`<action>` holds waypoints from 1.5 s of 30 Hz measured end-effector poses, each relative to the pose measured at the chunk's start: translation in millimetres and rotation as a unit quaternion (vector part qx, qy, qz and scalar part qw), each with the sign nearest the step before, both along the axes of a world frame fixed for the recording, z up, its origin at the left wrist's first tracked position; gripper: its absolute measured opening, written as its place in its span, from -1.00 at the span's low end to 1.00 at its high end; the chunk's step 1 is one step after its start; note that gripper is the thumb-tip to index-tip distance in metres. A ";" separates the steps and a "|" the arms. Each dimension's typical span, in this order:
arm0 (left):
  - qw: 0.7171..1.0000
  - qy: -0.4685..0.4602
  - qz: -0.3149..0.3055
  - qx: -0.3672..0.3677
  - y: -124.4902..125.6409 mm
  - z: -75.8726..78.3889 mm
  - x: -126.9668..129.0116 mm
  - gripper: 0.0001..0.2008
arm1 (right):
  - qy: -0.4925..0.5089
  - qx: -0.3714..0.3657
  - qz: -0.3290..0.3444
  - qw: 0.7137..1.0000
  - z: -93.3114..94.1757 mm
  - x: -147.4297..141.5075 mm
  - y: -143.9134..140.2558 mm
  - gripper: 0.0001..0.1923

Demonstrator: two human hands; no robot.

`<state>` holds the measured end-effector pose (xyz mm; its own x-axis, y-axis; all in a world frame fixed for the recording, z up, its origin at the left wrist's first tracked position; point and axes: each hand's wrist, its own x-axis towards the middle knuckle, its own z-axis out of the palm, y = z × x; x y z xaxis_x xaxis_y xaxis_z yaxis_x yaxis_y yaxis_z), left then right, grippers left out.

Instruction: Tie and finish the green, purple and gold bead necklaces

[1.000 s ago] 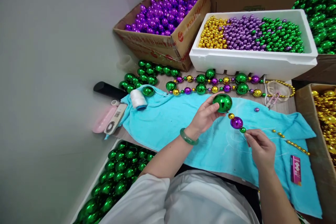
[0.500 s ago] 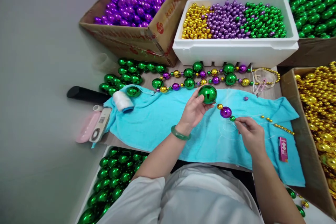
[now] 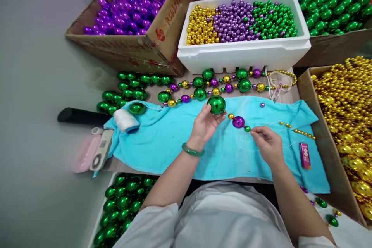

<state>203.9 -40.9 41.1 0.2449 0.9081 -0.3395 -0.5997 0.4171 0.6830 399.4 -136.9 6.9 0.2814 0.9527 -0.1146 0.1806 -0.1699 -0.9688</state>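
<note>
My left hand (image 3: 205,124) is closed around a large shiny green bead (image 3: 216,105), thumb on its near side and fingers beneath. From this bead a short strung row runs right: a small gold bead (image 3: 230,116), a medium purple bead (image 3: 238,122) and a small green bead (image 3: 247,128). With thumb and forefinger, my right hand (image 3: 267,142) pinches at the right end of that row, beside the small green bead; the thin string inside the pinch is barely visible. Both hands are above a turquoise towel (image 3: 168,143). Clear string loops across the towel, partly behind my right hand.
Behind the towel lies a finished-looking bead strand (image 3: 200,93). A white foam box (image 3: 244,54) of small beads stands beyond it, between cartons of purple beads (image 3: 130,11) and green beads (image 3: 334,7). A thread spool (image 3: 125,120) sits left; a gold-bead carton (image 3: 328,155) borders the right.
The whole view has shifted, so most things appear farther left. My left hand keeps the large green bead, its lower fingers looking slightly more spread. My right hand still pinches beside the small green bead.
</note>
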 end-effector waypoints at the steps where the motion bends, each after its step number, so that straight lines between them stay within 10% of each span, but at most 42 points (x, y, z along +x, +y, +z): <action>1: 1.000 -0.001 0.002 -0.008 0.1 -1.7 0.1 -0.63 | -0.005 0.002 0.001 1.000 0.0 -0.2 0.3 -0.84; 35: 0.998 0.044 -0.006 -0.033 9.5 -16.2 33.9 -0.64 | -0.091 0.052 -0.008 0.994 -29.1 31.2 17.0 -0.87; 45: 0.949 0.184 -0.025 0.256 -33.4 34.3 42.6 -0.44 | 0.076 0.051 0.038 0.995 -34.9 30.7 13.4 -0.88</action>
<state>246.5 -74.4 75.3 0.2427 0.9674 0.0719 -0.2695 -0.0039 0.9630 430.1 -123.5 -28.0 0.1942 0.9796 -0.0509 0.0393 -0.0597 -0.9974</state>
